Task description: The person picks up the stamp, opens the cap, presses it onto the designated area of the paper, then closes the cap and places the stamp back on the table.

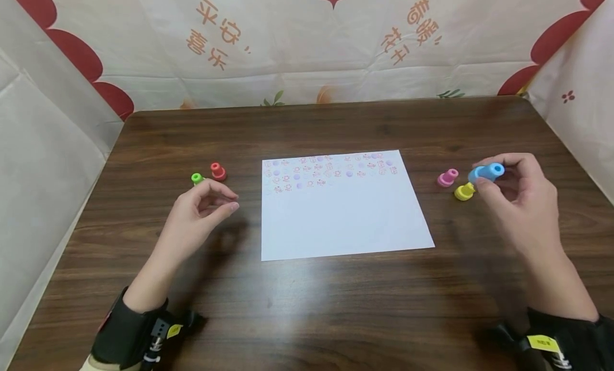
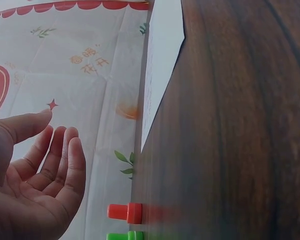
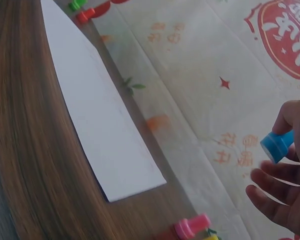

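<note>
The left hand (image 1: 201, 215) is hovering loosely curved, holding nothing; the right hand (image 1: 525, 206) is pinching a blue stamp (image 1: 489, 171) right of the paper (image 1: 340, 216). A yellow stamp (image 1: 463, 192), green stamp (image 1: 196, 178), pink stamp (image 1: 447, 178) and red stamp (image 1: 218, 171) are flanking it, presumably for easy reach.

A brown table (image 1: 307, 307) bears paper (image 1: 340, 216), four stamps (image 1: 218, 172).

Soft glare on the tabletop (image 1: 288, 296)
</note>
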{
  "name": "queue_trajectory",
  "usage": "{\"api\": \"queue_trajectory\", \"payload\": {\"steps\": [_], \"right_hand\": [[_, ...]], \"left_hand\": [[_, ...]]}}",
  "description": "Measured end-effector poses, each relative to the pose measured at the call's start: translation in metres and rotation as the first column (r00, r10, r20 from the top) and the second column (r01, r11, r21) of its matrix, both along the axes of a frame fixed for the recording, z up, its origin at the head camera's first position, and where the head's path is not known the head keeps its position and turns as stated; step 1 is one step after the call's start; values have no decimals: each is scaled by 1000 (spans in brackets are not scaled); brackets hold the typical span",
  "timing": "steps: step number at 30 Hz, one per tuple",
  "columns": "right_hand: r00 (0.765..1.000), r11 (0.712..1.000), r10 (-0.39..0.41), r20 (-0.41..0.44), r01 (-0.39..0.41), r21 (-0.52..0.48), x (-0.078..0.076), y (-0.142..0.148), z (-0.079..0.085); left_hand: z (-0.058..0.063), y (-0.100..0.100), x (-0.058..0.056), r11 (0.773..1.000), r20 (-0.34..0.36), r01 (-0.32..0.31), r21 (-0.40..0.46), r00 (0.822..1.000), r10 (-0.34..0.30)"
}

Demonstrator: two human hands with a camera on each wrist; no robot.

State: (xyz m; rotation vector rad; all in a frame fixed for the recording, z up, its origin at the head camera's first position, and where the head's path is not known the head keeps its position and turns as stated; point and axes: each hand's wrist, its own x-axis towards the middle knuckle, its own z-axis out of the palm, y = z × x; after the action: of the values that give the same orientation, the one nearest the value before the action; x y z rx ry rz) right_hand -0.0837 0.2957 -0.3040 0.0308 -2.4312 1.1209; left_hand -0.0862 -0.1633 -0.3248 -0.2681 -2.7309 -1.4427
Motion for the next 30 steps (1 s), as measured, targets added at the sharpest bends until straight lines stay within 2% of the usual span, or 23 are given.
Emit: {"api": "queue_trajectory", "payload": {"steps": [7, 14, 19, 23, 30], "right_hand": [[987, 986, -159, 33, 156, 58, -6, 20, -5], [964, 964, -240, 116, 222, 146, -9, 40, -17], [945, 950, -252, 207, 200, 240, -10, 56, -24], [920, 938, -251, 302, 153, 312, -11, 62, -29], [887, 936, -204, 414, 52, 349, -13, 67, -39]], "left_hand": [[-1, -3, 1, 1000, -1, 2, 19, 1000, -2], [-2, -6, 2, 1000, -15, -3, 27, 1000, 4], [-2, -9, 3, 999, -25, -9, 37, 1000, 10], [-2, -11, 4, 999, -27, -6, 43, 1000, 7], [-2, -13, 4, 999, -28, -8, 48, 1000, 9]]}}
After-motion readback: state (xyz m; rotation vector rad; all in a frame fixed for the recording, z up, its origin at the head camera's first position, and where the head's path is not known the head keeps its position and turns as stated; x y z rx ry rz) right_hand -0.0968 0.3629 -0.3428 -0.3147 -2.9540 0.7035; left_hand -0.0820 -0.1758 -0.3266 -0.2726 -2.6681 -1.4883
